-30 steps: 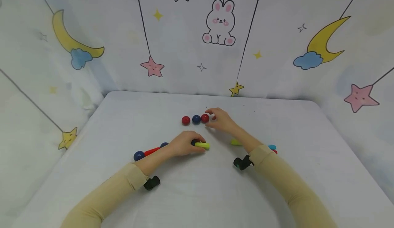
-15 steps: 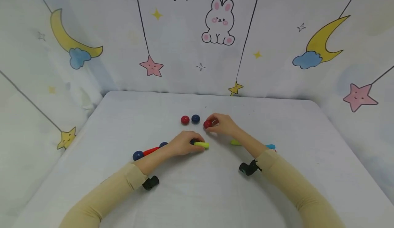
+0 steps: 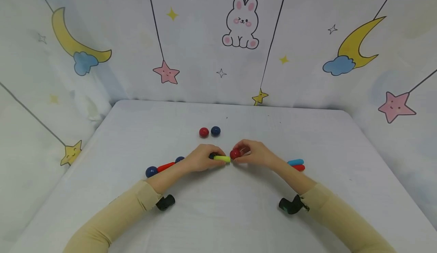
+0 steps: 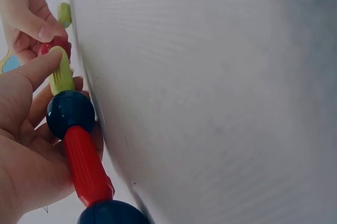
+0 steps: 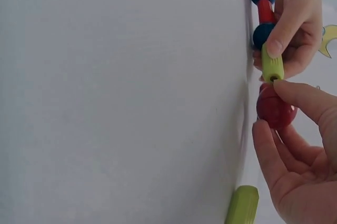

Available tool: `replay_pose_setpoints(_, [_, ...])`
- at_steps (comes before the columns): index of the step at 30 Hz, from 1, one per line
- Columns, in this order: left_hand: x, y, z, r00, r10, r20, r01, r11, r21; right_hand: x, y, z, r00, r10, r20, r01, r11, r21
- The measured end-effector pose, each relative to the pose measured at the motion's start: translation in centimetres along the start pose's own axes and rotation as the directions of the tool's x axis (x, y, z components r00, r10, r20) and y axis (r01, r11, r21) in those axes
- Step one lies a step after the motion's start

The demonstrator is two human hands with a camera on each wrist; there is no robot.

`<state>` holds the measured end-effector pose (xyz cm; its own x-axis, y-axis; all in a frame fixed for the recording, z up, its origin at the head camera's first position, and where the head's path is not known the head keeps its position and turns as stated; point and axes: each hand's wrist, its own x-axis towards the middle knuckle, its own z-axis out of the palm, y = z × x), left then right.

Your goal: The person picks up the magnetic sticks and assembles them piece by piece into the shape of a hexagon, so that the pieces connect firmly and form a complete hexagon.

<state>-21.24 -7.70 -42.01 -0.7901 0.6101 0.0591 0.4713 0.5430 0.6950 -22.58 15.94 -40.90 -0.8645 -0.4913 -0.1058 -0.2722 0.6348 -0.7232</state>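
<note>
My left hand point(image 3: 203, 158) pinches a yellow-green ribbed rod point(image 4: 63, 74) at the end of a chain of toy pieces. Behind that rod follow a dark blue ball point(image 4: 71, 113), a red rod point(image 4: 85, 166) and further blue balls and red rod pieces. Between the thumb and fingers of my right hand point(image 3: 256, 153) is a red ball point(image 5: 276, 109), brought up right at the rod's free end. In the right wrist view, a hole shows in that rod end, facing the ball. The left hand covers the middle of the chain in the head view.
Farther back lie a loose red ball point(image 3: 203, 132) and a blue ball point(image 3: 215, 131). A light blue rod point(image 3: 295, 162) and a red rod point(image 3: 299, 167) lie beside the right forearm. Another yellow-green rod point(image 5: 243, 205) is near the right hand. Black wrist cameras hang under both cuffs.
My right hand has taken the red ball from the right end of the row and moved it nearer to the yellow-green rod. The left hand has stayed almost still, holding the rod.
</note>
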Motion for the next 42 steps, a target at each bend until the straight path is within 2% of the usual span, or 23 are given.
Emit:
replay_pose_setpoints(10, [0.1, -0.1, 0.0, 1.000, -0.017, -0.019, 0.017, 1.000, 0.010, -0.9, -0.2, 0.7, 1.000, -0.020, 0.010, 0.020, 0.999, 0.041])
replay_pose_setpoints(14, [0.4, 0.3, 0.1, 1.000, -0.019, -0.016, 0.019, 0.999, 0.045, -1.1, -0.1, 0.8, 1.000, -0.021, 0.005, 0.020, 0.998, 0.062])
replay_pose_setpoints(18, [1.3, 1.2, 0.3, 0.999, -0.036, 0.012, 0.035, 0.997, 0.074, -1.2, 0.1, 0.9, 1.000, -0.032, 0.001, 0.031, 0.996, 0.089])
replay_pose_setpoints(24, [2.0, 1.7, 0.5, 0.998, -0.038, 0.044, 0.035, 0.997, 0.062, -1.3, 0.2, 0.8, 0.998, -0.059, 0.002, 0.059, 0.993, 0.107])
replay_pose_setpoints(28, [2.0, 1.5, 0.6, 0.997, -0.055, 0.048, 0.052, 0.997, 0.052, -2.0, 0.3, -0.5, 0.996, -0.078, -0.034, 0.079, 0.996, 0.039])
replay_pose_setpoints(32, [1.8, 1.3, 0.5, 0.997, -0.069, 0.047, 0.066, 0.996, 0.056, -3.0, 1.1, -2.7, 0.988, -0.116, -0.100, 0.103, 0.986, -0.133])
replay_pose_setpoints(36, [1.6, 1.3, 0.5, 0.997, -0.071, 0.038, 0.069, 0.996, 0.061, -3.9, 2.6, -4.1, 0.992, -0.098, -0.077, 0.075, 0.962, -0.264])
replay_pose_setpoints(39, [1.4, 1.3, 0.4, 0.997, -0.069, 0.033, 0.067, 0.996, 0.059, -4.4, 3.4, -4.2, 0.996, -0.077, -0.042, 0.064, 0.965, -0.253])
replay_pose_setpoints(42, [1.2, 1.3, 0.4, 0.997, -0.066, 0.028, 0.064, 0.996, 0.058, -4.4, 3.8, -3.7, 0.994, -0.097, -0.041, 0.087, 0.976, -0.201])
